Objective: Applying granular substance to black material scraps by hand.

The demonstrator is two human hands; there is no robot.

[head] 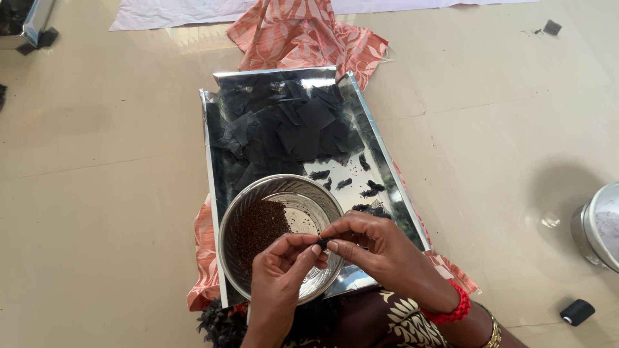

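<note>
Down in the lower middle of the frame, the left hand (280,264) and the right hand (377,248) meet over a steel bowl (237,212), fingertips pinched together on a small black bundle (324,243) that sits between the thumbs and forefingers of both. The other fingers curl loosely inward. Inside the bowl a heap of dark brown seeds (258,225) lies against the left wall, with a few grains scattered over the bare bottom to the right.

The bowl rests on the near end of a shiny silver tray (387,174). At the far end of the tray, toward the upper middle of the frame, is a pile of black cloth squares (290,122); several small twisted black bundles (367,189) lie on the tray just right of the bowl. An orange floral cloth (303,32) shows beyond and beneath the tray. A red bangle (451,309) circles the right wrist. At the lower right, a black thread spool (577,312) lies on the floor, near a steel pot (596,225) at the right edge.
</note>
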